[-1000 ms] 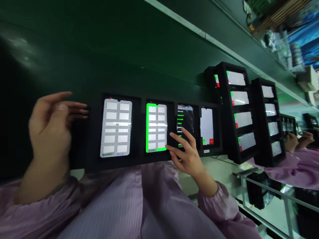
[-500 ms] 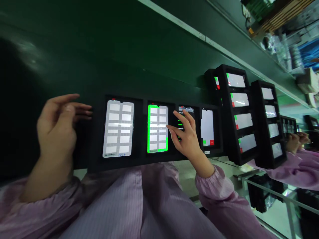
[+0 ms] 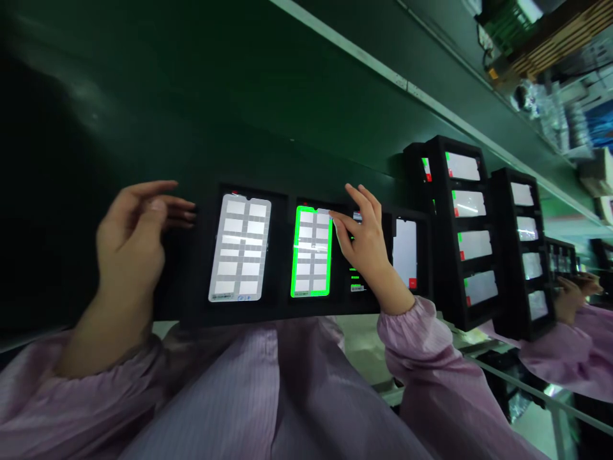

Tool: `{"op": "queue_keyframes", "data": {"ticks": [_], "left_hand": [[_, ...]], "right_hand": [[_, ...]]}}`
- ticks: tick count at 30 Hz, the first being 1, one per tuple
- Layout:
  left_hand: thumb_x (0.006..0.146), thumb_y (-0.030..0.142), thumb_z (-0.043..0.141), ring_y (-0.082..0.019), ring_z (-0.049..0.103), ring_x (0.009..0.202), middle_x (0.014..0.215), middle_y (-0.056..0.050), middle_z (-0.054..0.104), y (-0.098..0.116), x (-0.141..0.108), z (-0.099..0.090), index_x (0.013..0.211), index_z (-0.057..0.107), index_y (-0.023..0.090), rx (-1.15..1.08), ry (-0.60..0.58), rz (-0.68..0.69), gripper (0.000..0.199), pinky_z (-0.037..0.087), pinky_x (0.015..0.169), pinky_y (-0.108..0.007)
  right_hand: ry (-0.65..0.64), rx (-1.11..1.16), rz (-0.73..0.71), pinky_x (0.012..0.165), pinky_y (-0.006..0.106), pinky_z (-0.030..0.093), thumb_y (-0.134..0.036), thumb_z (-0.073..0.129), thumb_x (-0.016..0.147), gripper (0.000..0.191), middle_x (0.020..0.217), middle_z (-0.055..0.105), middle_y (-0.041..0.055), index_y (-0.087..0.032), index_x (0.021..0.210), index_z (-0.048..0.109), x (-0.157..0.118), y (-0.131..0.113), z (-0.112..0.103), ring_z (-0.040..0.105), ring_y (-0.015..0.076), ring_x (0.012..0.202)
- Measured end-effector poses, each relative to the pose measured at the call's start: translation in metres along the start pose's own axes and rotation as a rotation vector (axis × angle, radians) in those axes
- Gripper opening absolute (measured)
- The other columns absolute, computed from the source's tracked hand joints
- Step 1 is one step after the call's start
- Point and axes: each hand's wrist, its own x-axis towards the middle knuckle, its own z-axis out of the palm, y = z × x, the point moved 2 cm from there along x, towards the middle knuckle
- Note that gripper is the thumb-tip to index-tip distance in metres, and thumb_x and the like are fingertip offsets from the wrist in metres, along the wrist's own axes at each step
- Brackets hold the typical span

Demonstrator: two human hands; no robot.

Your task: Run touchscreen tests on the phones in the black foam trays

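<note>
A black tray holds several phones in a row. The leftmost phone shows a grey-and-white grid. Beside it, the second phone has the same grid inside a full green border. My right hand has its fingers apart, the index fingertip at the upper right edge of that second phone. It partly covers a third, dark phone with green text. The rightmost phone is pale with a red square. My left hand hovers at the tray's left end, fingers apart, holding nothing.
More black trays with lit phones stand on the right of the green table. Another person's hands and pink sleeves show at the far right. Boxes and plastic-wrapped items lie at the upper right.
My right index finger has moved up along the second phone's right edge, and the green border there now runs all the way round. The whole view has shifted slightly; my left hand keeps its pose.
</note>
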Motion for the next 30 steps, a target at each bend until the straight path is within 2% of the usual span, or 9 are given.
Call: {"op": "queue_keyframes", "data": {"ticks": [5,10,14,20,27,30], "left_hand": [[0.085,0.010,0.055,-0.003,0.067,0.070,0.078,0.001,0.072,-0.001,0.000,0.002,0.102,0.076,0.019,0.019,0.025,0.015,0.028,0.053,0.064,-0.008],[0.083,0.011,0.056,-0.005,0.067,0.068,0.078,0.000,0.072,0.001,0.000,0.002,0.100,0.076,0.017,0.014,0.013,-0.038,0.027,0.053,0.062,-0.010],[0.083,0.012,0.055,-0.008,0.066,0.067,0.077,-0.003,0.072,0.003,0.002,0.001,0.096,0.074,0.014,0.017,0.014,-0.053,0.024,0.053,0.060,-0.013],[0.084,0.015,0.055,-0.008,0.065,0.070,0.079,-0.004,0.071,0.004,0.001,0.001,0.096,0.075,0.013,0.071,0.021,-0.032,0.023,0.052,0.062,-0.013],[0.083,0.015,0.055,-0.005,0.065,0.070,0.079,-0.001,0.072,0.009,-0.003,0.002,0.092,0.077,0.016,0.086,-0.002,0.003,0.023,0.051,0.063,-0.010],[0.084,0.016,0.056,-0.004,0.064,0.071,0.080,0.000,0.072,0.011,-0.006,0.003,0.093,0.077,0.017,0.132,0.019,-0.022,0.023,0.049,0.063,-0.009]], "right_hand": [[0.016,-0.026,-0.053,0.122,0.061,0.041,-0.026,0.047,0.105,0.028,0.153,0.054,0.0117,-0.022,0.111,0.075,0.004,-0.005,0.003,0.042,0.0318,0.150],[-0.064,0.014,-0.062,0.123,0.061,0.039,-0.028,0.042,0.106,0.034,0.156,0.052,0.0122,-0.021,0.114,0.075,0.015,-0.013,0.011,0.038,0.0313,0.152],[-0.062,0.014,-0.066,0.123,0.061,0.040,-0.028,0.044,0.106,0.032,0.154,0.054,0.0118,-0.022,0.113,0.075,0.016,-0.015,0.012,0.038,0.0315,0.152],[-0.056,0.047,-0.118,0.120,0.061,0.043,-0.022,0.051,0.103,0.024,0.147,0.059,0.0121,-0.022,0.109,0.074,0.002,-0.022,0.008,0.041,0.0326,0.151],[-0.081,0.066,-0.097,0.114,0.063,0.049,-0.020,0.054,0.100,0.024,0.140,0.064,0.0113,-0.023,0.109,0.075,-0.025,-0.041,-0.002,0.044,0.0347,0.149],[-0.074,0.087,-0.114,0.110,0.060,0.053,-0.016,0.056,0.097,0.023,0.136,0.067,0.0124,-0.021,0.109,0.075,-0.040,-0.053,-0.008,0.046,0.0340,0.148]]}}
